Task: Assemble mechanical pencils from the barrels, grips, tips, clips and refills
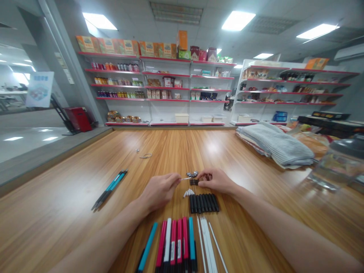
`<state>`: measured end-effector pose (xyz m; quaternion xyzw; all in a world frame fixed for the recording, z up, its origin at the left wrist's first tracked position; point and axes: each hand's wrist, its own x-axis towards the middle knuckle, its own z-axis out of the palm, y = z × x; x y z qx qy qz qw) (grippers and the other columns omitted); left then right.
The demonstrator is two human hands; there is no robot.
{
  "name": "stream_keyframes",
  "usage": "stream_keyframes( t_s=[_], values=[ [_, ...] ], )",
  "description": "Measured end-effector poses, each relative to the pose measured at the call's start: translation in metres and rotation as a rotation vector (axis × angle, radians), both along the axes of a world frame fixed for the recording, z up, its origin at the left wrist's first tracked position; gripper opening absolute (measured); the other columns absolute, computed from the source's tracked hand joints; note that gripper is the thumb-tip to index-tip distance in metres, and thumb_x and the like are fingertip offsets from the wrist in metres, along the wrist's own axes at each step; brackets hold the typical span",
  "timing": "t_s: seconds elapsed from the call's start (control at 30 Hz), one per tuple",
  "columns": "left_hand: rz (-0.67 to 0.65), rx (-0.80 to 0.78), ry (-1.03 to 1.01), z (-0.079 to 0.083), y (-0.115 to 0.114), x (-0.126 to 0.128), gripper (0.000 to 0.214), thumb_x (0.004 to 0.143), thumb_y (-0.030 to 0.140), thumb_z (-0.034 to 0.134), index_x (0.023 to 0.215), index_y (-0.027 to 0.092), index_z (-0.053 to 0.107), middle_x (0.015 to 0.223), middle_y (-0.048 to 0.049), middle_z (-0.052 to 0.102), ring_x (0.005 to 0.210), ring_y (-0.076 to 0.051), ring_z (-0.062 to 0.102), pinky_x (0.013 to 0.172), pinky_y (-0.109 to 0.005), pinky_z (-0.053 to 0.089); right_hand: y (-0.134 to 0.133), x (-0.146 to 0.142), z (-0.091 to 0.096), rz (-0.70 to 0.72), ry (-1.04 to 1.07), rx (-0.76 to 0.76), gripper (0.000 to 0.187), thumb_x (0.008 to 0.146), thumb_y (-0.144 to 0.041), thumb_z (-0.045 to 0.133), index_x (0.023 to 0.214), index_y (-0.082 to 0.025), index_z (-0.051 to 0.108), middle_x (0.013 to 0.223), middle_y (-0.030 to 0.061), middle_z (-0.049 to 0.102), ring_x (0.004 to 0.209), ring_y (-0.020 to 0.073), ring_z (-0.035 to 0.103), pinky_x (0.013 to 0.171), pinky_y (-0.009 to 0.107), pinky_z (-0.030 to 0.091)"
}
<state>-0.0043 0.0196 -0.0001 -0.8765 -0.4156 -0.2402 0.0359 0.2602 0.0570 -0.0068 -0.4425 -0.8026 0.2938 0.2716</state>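
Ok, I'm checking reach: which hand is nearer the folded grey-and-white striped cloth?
Right. The right hand is left of the cloth and nearer the wearer; the left hand is farther left.

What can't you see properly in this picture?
All in the head view:
- Thin white stick: one end hidden by the left hand's fingers.
- Right hand: its curled fingers hide whether it grips anything.
- Long white rods: near ends cut off by the bottom edge.
- Clear bottle: cut off by the right edge.
- Sign: writing too blurred to read.
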Motion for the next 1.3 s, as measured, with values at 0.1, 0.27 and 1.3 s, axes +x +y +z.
stream_keyframes(
  t_s=[0.1,0.27,1.3],
  values=[
    [-0.006,-0.005,0.000,-0.001,0.000,-0.001,0.020,0.098,0.030,0.036,0.094,0.022,0.054,0.084,-0.0023,0.065,0.073,-0.017,0.061,0.061,-0.025,0.036,0.000,0.000,0.001,-0.007,-0.013,0.026,0.026,0.073,-0.035,0.069,0.094,-0.019,0.072,0.067,-0.0016,0.062,0.058,0.0109,0.051,0.054,0.022,0.035],
    [-0.007,-0.014,0.008,-0.001,-0.001,-0.002,0.021,0.098,0.031,0.035,0.093,0.022,0.053,0.083,-0.0020,0.064,0.073,-0.017,0.061,0.062,-0.026,0.037,-0.001,0.000,0.000,-0.009,-0.042,0.062,0.023,0.074,-0.033,0.067,0.093,-0.020,0.072,0.065,-0.0026,0.060,0.057,0.0106,0.051,0.053,0.022,0.034],
    [-0.012,-0.038,0.034,0.000,-0.002,-0.004,0.020,0.098,0.030,0.035,0.092,0.022,0.052,0.085,-0.0018,0.064,0.076,-0.017,0.061,0.064,-0.025,0.038,-0.013,0.004,0.001,0.086,-0.052,0.316,0.016,0.079,-0.017,0.060,0.088,-0.020,0.072,0.076,0.0017,0.061,0.064,0.0110,0.052,0.059,0.022,0.039]
  ],
)
